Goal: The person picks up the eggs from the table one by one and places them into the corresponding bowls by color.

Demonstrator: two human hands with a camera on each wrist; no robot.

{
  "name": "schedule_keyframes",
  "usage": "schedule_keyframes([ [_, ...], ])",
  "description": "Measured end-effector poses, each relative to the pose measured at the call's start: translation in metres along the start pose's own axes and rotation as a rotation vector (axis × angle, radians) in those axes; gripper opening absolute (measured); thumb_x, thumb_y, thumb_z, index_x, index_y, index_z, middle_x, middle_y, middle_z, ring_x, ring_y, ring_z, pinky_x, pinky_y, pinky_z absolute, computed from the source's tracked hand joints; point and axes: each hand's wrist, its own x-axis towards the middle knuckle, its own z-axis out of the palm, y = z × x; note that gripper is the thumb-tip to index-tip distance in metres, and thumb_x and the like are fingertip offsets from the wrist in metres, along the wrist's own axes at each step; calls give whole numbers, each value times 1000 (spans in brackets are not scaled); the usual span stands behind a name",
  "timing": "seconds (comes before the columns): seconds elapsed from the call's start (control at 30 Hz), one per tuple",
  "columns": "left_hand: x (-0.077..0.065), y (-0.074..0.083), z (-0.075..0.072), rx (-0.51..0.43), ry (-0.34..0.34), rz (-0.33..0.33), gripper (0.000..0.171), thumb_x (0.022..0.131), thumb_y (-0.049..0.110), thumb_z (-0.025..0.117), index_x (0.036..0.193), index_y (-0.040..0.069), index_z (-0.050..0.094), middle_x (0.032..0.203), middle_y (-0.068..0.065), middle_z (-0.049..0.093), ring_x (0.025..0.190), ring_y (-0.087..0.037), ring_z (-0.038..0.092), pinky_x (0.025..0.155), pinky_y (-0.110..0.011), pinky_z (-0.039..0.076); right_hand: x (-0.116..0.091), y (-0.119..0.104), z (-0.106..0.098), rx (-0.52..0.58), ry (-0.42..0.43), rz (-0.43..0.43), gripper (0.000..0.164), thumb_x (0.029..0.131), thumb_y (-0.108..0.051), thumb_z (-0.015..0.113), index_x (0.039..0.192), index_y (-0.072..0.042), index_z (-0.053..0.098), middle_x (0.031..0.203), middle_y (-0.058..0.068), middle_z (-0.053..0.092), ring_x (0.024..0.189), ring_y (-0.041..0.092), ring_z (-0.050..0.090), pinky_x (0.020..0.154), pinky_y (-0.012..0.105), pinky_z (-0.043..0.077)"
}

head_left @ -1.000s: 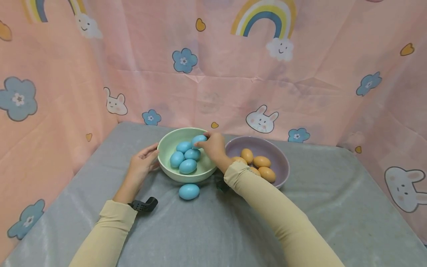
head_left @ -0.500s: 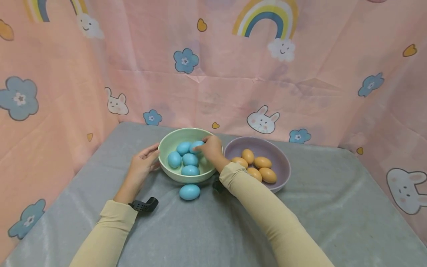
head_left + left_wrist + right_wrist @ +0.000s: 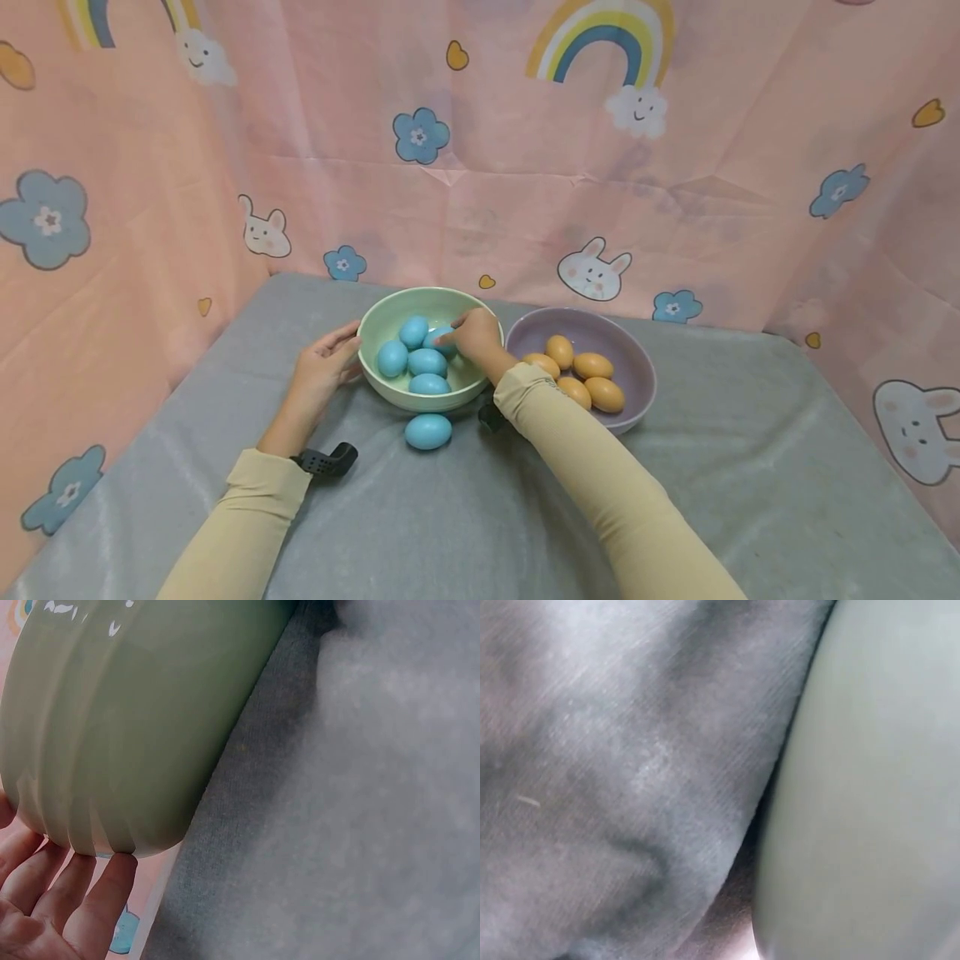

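My left hand point(image 3: 324, 368) touches the left outer side of a pale green bowl point(image 3: 375, 329). In the left wrist view, its fairly straight fingers point(image 3: 105, 904) meet the green bowl's outer wall point(image 3: 142, 735). Inside the bowl, my right hand point(image 3: 480, 340) holds a blue egg point(image 3: 437, 338), partly hidden by its thumb and fingers. Several other blue eggs point(image 3: 427, 363) lie on the bowl's bottom. One more blue egg point(image 3: 428, 432) rests on the cloth just in front. The right wrist view shows the bowl's outside point(image 3: 862, 780) but no hand.
A purple bowl point(image 3: 639, 377) with several orange-brown eggs point(image 3: 593, 366) stands right beside the green one, partly behind the right forearm. Grey cloth point(image 3: 787, 467) covers the table. A pink printed curtain point(image 3: 510, 208) encloses the back and sides.
My right hand has lowered the blue egg from near the green bowl's far right rim to among the others. Several eggs inside have shifted. The left hand stays at the bowl's side.
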Motion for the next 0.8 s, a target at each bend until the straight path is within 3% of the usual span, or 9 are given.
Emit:
schedule_keyframes([
  [0.2, 0, 1, -1, 11, -5, -10, 48, 103, 26, 55, 149, 12, 47, 151, -9, 50, 114, -2, 63, 89, -19, 58, 0, 0, -2, 26, -10, -19, 38, 78, -20, 85, 111, -4, 76, 117, 10, 74, 115, 24, 65, 100, 34, 54],
  [0.4, 0, 0, 0, -3, -13, -1, 48, 103, 25, 55, 149, 11, 47, 151, -10, 50, 109, 1, 64, 88, -19, 58, -12, 1, -10, 213, -7, -83, 30, 85, -14, 78, 112, -3, 75, 115, 12, 74, 113, 27, 66, 98, 37, 55],
  [0.53, 0, -1, 0, 3, -9, 6, 48, 103, 25, 55, 149, 12, 47, 151, -10, 50, 110, 1, 63, 86, -18, 58, -36, 3, -19, 330, -31, -134, 30, 87, -16, 77, 113, -1, 74, 114, 14, 74, 112, 26, 67, 97, 38, 56],
  [0.7, 0, -1, 0, 10, 0, 14, 49, 103, 26, 55, 148, 11, 47, 151, -10, 50, 108, 3, 63, 85, -16, 58, -76, 7, -33, 402, -75, -218, 31, 84, -19, 81, 111, -4, 75, 111, 11, 76, 113, 24, 68, 95, 37, 57],
  [0.8, 0, 0, 0, -1, -1, 15, 49, 103, 25, 56, 148, 10, 47, 150, -12, 51, 104, 5, 63, 84, -17, 58, -96, 10, -42, 429, -122, -220, 31, 82, -22, 82, 110, -9, 76, 110, 6, 77, 115, 19, 66, 94, 34, 57],
])
